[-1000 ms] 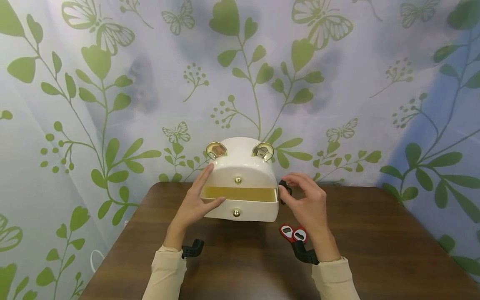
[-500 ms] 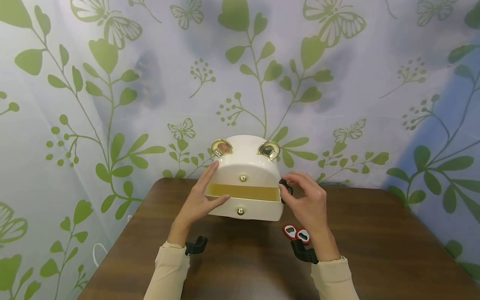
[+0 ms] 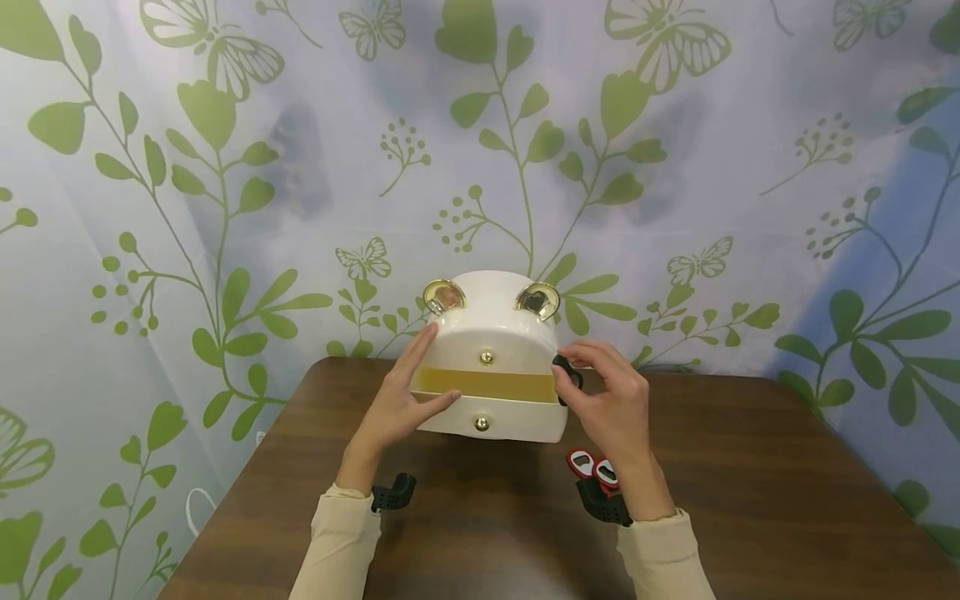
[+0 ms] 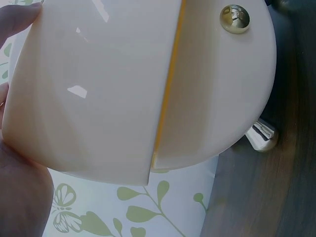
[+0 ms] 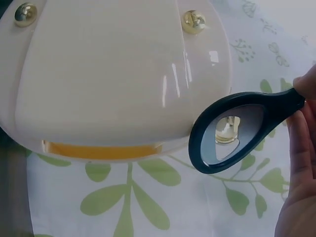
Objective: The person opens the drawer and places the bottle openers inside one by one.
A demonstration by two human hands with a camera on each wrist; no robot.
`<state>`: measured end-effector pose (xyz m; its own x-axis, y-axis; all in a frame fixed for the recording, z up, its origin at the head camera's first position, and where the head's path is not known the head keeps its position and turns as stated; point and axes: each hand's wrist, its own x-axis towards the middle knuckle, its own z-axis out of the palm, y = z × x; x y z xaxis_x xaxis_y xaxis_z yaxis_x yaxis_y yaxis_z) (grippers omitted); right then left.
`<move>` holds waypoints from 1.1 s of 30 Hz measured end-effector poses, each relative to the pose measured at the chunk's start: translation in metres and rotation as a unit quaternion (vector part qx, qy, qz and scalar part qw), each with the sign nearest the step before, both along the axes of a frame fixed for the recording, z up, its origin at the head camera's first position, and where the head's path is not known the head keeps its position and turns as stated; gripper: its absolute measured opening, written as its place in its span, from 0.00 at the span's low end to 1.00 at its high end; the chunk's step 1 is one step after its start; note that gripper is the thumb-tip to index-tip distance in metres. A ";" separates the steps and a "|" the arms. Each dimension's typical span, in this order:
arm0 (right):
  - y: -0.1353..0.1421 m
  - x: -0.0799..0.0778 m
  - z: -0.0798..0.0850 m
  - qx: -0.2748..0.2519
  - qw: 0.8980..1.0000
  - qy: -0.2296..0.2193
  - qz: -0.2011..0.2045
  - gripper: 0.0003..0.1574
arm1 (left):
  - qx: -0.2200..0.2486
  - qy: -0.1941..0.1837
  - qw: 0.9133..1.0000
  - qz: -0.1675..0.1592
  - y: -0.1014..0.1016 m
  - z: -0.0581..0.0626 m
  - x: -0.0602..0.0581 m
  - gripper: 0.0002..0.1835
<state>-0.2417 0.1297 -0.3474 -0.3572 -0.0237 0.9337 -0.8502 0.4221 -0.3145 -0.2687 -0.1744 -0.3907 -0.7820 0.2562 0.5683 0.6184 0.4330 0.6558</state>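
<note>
A white rounded box (image 3: 491, 304) with gold ear-shaped parts stands on the table; its lower drawer (image 3: 517, 422) is pulled out, showing a yellow interior. My left hand (image 3: 392, 407) is at the box's left side, fingers extended up along it and thumb over the drawer's front. In my right hand (image 3: 618, 402) I pinch a black bottle opener (image 5: 200, 157) by its narrow end. Its wide looped head, a metal plate with a cutout, points toward the box's right side in the right wrist view. Whether the opener touches the box I cannot tell.
Red-rimmed bottle openers (image 3: 581, 462) lie on the brown wooden table (image 3: 480, 533), partly hidden by the black right wrist mount (image 3: 602, 502). A leaf-patterned cloth (image 3: 337, 167) hangs right behind the table. Another black mount (image 3: 393, 492) sits on the left wrist.
The head view shifted slightly at first, then steadied. My right hand with the bottle opener has come a little left toward the box. The left hand keeps its place on the box.
</note>
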 end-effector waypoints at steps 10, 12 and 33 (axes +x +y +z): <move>-0.008 -0.002 -0.003 -0.012 1.000 -0.003 0.010 0.18 | -0.001 -0.008 1.000 -0.002 0.002 0.002 0.004 0.55; -0.009 -0.005 -0.006 -0.013 1.000 -0.004 0.009 0.18 | -0.003 -0.003 1.000 -0.001 0.001 -0.001 0.001 0.55; -0.029 -0.017 -0.031 0.050 0.996 -0.067 0.023 0.17 | -0.004 -0.006 1.000 0.008 0.000 0.001 -0.001 0.55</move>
<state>-0.2585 0.1011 -0.3781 -0.4745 -0.1335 0.8701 -0.8228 0.4185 -0.3845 -0.2694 -0.1747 -0.3899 -0.7928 0.2474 0.5569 0.6033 0.4477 0.6599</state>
